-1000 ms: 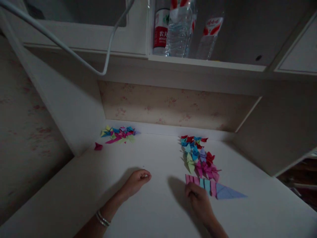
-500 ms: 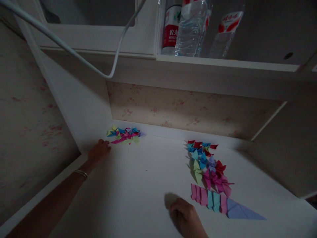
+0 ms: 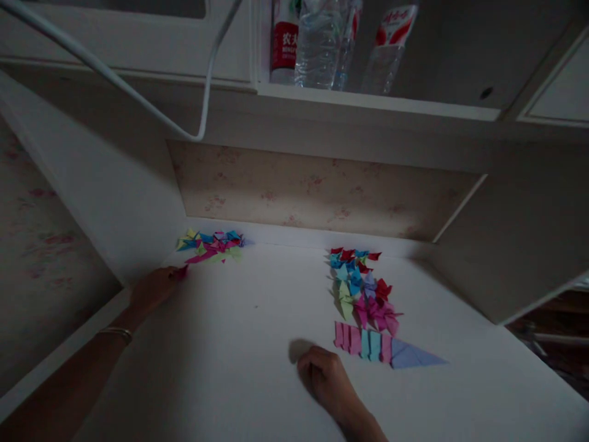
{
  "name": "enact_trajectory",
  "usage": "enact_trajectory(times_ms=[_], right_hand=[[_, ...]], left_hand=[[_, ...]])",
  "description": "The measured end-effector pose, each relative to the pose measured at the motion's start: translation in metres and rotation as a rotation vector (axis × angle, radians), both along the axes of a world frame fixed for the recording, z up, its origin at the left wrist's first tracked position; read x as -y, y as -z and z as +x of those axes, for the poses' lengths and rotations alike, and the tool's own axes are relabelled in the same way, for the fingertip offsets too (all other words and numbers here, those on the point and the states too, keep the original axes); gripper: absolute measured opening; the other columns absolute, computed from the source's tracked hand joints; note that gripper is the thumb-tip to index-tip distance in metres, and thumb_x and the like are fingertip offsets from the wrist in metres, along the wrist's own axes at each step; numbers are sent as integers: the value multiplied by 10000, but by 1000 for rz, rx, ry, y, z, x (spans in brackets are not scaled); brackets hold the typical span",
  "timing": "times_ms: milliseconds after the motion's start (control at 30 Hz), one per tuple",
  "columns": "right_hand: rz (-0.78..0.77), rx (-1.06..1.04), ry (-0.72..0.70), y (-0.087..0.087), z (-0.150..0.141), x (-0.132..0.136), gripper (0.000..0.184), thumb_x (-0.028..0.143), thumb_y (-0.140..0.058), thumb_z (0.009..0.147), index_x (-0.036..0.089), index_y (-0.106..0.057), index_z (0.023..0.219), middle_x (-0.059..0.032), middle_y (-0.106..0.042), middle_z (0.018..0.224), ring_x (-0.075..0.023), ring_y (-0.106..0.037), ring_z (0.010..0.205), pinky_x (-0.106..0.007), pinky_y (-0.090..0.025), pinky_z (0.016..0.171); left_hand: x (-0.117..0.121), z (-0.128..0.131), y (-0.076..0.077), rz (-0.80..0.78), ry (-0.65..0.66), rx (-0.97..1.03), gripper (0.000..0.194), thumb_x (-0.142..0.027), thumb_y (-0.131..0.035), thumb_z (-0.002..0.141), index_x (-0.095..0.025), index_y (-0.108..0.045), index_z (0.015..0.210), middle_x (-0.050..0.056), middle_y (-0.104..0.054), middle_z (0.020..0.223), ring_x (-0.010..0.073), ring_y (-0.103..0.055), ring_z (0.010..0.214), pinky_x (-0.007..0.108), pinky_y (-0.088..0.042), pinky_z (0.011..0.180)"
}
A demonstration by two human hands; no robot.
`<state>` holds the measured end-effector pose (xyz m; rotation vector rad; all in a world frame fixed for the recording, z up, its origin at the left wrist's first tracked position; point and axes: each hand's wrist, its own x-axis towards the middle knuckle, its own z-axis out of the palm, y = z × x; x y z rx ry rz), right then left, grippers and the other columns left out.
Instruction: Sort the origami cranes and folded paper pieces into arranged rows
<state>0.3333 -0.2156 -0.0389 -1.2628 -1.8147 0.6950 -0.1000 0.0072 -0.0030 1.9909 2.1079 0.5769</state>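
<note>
At the far left of the table, my left hand (image 3: pixel 154 287), with a silver bangle at the wrist, has its fingers closed on a small magenta folded paper piece (image 3: pixel 182 272). Just beyond it lies a pile of colourful origami pieces (image 3: pixel 216 245). My right hand (image 3: pixel 323 376) rests near the front middle, fingers curled in, with nothing showing in them. To its right is an overlapping row of pink and teal folded strips (image 3: pixel 356 341), ending in a lavender paper triangle (image 3: pixel 414 355). Behind that row sits a second group of origami pieces (image 3: pixel 361 285).
A shelf (image 3: pixel 377 101) overhangs the white table (image 3: pixel 262 344), with clear plastic bottles (image 3: pixel 317 49) and a red-labelled bottle (image 3: pixel 284 46) on it. A white cable (image 3: pixel 138 101) hangs at upper left. Panels stand on both sides.
My left hand has gone from the table's middle to the far left and now grips the magenta piece lying there. My right hand has drawn left, away from the strip row. The view has shifted.
</note>
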Motion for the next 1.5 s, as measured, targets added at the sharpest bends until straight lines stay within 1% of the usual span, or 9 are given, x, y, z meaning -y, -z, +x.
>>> enact_trajectory(times_ms=[200, 300, 467, 567, 667, 800, 1033, 1300, 1500], right_hand=[[-91, -188, 108, 12, 0, -4, 304, 11, -407, 671, 183, -657, 650, -25, -662, 695, -142, -580, 640, -246, -411, 618], [-155, -441, 194, 10, -8, -17, 276, 27, -426, 628, 178, -650, 685, -30, -638, 701, -151, -559, 657, -260, -407, 612], [-250, -796, 212, -8, -24, -50, 287, 152, -640, 625, 196, -648, 908, -34, -632, 831, -167, -558, 711, -274, -437, 606], [-267, -827, 258, -10, -26, -62, 386, 329, -713, 683, 196, -622, 1033, -77, -637, 999, -165, -568, 725, -290, -458, 624], [-262, -738, 272, -8, -22, -61, 412, 459, -664, 751, 174, -636, 1048, -54, -652, 845, -145, -548, 633, -272, -435, 586], [-254, -617, 258, -11, -17, -50, 397, 493, -625, 787, 161, -673, 999, 0, -582, 611, -134, -509, 563, -244, -391, 524], [-273, -626, 278, -10, -20, -50, 421, 552, -610, 784, 165, -687, 931, 34, -518, 547, -94, -409, 456, -220, -318, 422], [-234, -707, 334, -1, -18, -51, 402, 561, -628, 773, 163, -641, 831, 24, -543, 562, -96, -445, 440, -230, -332, 428], [-260, -735, 314, 1, -17, -51, 394, 564, -617, 785, 174, -608, 840, 44, -521, 489, -102, -455, 401, -228, -318, 411]], left_hand=[[22, 35, 4, 55, 46, 97, 463, -498, -497, 806, -187, -617, 1128, 103, -715, 1006, 269, -671, 804, 338, -482, 707], [48, 80, 1, 35, 110, 387, 500, -575, -546, 749, -193, -609, 1065, 51, -726, 909, 183, -655, 596, 264, -480, 584], [91, 173, -6, -72, 242, 728, 466, -557, -626, 698, -157, -678, 931, 31, -701, 714, 153, -584, 559, 227, -419, 504], [107, 220, -1, -181, 334, 871, 466, -526, -626, 718, -136, -700, 962, 34, -679, 687, 129, -530, 536, 216, -366, 474], [115, 248, 11, -243, 400, 935, 436, -501, -624, 730, -132, -713, 944, 36, -668, 689, 117, -494, 520, 222, -348, 474], [116, 254, 23, -258, 418, 973, 399, -481, -640, 727, -139, -719, 917, 38, -664, 714, 110, -470, 518, 228, -345, 485], [119, 249, 23, -270, 435, 980, 401, -492, -617, 761, -143, -720, 929, 51, -669, 751, 112, -469, 546, 227, -344, 497], [122, 250, 26, -269, 521, 985, 423, -494, -615, 765, -151, -700, 1000, 53, -687, 844, 118, -498, 584, 229, -370, 518], [122, 251, 27, -267, 483, 972, 361, -454, -611, 767, -143, -704, 926, 15, -627, 695, 108, -457, 540, 231, -353, 513]])
